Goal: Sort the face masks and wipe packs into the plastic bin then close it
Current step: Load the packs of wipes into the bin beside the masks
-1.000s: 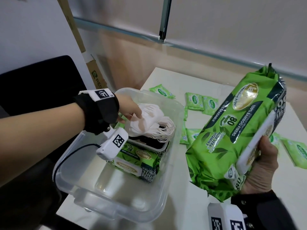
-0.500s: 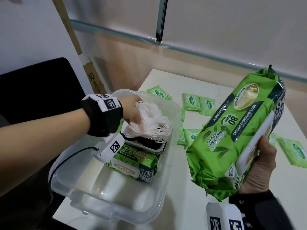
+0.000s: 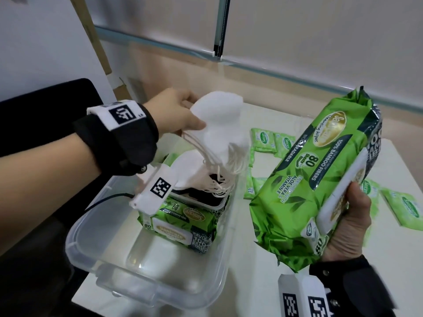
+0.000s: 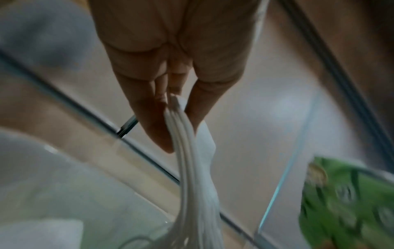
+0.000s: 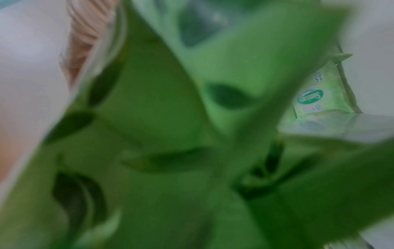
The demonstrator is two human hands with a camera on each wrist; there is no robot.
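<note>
Clear plastic bin (image 3: 146,282) on the white table (image 3: 389,259), lid off, one big green wipe pack (image 3: 183,223) lying inside with a mask stack (image 3: 190,175) on top. Second big wipe pack (image 3: 315,175) gripped upright in the right hand (image 3: 348,227), beside the bin. White face masks (image 3: 219,124) pinched in the left hand (image 3: 174,113) above the bin, ear loops dangling. Small wipe sachets (image 3: 272,143) scattered behind.
</note>
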